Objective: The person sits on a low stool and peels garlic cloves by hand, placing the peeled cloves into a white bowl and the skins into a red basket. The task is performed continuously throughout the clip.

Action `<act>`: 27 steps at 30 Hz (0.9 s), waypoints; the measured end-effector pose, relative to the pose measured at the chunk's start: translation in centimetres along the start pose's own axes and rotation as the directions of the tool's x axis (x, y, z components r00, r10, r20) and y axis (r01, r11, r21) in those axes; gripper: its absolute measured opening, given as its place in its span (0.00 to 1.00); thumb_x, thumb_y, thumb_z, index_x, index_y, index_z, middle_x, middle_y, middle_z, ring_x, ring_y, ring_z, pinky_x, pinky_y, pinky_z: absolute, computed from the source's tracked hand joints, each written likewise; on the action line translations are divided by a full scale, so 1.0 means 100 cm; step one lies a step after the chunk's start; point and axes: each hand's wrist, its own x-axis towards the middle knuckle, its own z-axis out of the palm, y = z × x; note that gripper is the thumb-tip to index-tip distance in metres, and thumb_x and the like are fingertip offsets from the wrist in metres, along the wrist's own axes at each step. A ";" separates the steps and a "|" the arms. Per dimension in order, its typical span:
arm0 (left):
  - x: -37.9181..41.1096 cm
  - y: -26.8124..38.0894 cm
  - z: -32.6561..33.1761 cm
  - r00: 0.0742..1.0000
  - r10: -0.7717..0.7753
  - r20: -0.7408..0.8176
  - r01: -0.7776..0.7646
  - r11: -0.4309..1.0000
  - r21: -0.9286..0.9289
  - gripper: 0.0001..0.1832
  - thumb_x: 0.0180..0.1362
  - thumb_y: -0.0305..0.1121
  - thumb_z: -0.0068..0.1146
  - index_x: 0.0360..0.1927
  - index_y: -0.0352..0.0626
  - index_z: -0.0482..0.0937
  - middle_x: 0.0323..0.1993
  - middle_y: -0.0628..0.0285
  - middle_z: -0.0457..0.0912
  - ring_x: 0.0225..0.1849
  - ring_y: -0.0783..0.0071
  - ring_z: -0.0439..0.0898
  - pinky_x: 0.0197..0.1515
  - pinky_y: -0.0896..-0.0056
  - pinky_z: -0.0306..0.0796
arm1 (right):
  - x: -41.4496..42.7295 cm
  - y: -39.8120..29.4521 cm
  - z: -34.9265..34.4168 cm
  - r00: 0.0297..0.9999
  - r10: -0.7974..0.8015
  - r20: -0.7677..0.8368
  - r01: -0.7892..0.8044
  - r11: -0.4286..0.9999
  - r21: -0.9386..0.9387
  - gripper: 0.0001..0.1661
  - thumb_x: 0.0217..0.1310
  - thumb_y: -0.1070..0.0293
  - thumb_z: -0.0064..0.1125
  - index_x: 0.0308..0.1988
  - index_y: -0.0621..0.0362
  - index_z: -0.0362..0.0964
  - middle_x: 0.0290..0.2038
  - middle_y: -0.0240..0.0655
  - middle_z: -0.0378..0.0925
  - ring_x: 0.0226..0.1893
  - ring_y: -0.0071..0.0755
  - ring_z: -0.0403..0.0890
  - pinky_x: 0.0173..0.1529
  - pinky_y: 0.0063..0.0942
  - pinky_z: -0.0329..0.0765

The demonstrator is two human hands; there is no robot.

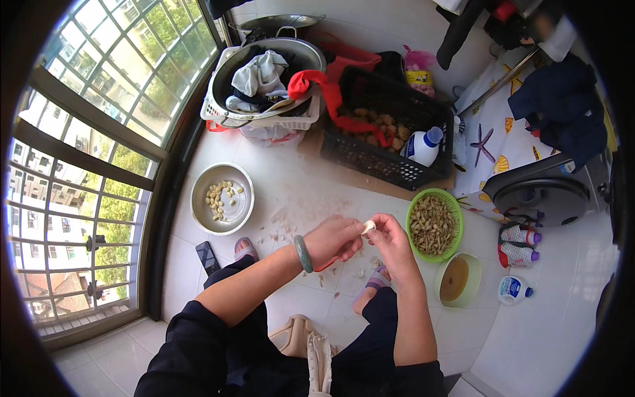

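Observation:
A pale garlic clove [368, 227] is pinched between the fingertips of both my hands. My left hand [338, 239], with a green bangle [303, 253] at its wrist, comes in from the left; a red handle-like piece shows below its palm. My right hand [389, 241] holds the clove from the other side. At the left on the floor stands a steel bowl [246, 218] with several peeled cloves [216, 194]. To the right of my hands, a green plastic basket [460, 218] is full of unpeeled cloves or small bulbs [432, 226].
A pale green tub [474, 287] holds brownish liquid. A phone [207, 257] lies by my left foot. Bits of peel are scattered on the tiles. Beyond stand a black crate [377, 166] with potatoes, and a metal pot [317, 52] of clothes. Bottles and a washing machine are at right.

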 end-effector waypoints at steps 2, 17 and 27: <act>-0.003 0.007 -0.001 0.999 -0.016 -0.033 0.018 0.998 0.052 0.14 0.65 0.42 0.39 0.37 0.41 0.69 0.22 0.68 0.70 0.17 0.84 0.66 0.19 0.84 0.60 | 0.002 0.000 0.002 0.999 0.034 0.006 -0.034 0.996 0.084 0.11 0.60 0.73 0.51 0.44 0.61 0.66 0.36 0.29 0.71 0.36 0.18 0.72 0.43 0.19 0.71; -0.012 0.004 0.008 0.841 0.503 -0.200 -0.217 0.651 0.727 0.11 0.57 0.31 0.53 0.40 0.37 0.71 0.29 0.56 0.78 0.32 0.69 0.79 0.34 0.72 0.72 | 0.010 0.010 0.016 0.987 0.161 0.002 -0.154 0.939 0.309 0.08 0.62 0.67 0.49 0.42 0.54 0.68 0.36 0.27 0.73 0.35 0.19 0.73 0.41 0.20 0.70; -0.007 -0.003 -0.001 0.750 0.653 -0.107 -0.093 0.265 0.960 0.07 0.52 0.32 0.55 0.33 0.42 0.71 0.28 0.56 0.77 0.29 0.56 0.78 0.30 0.61 0.71 | 0.017 0.017 0.019 0.998 0.000 -0.067 -0.008 0.993 -0.118 0.08 0.62 0.71 0.47 0.41 0.59 0.69 0.34 0.27 0.74 0.34 0.17 0.72 0.40 0.17 0.70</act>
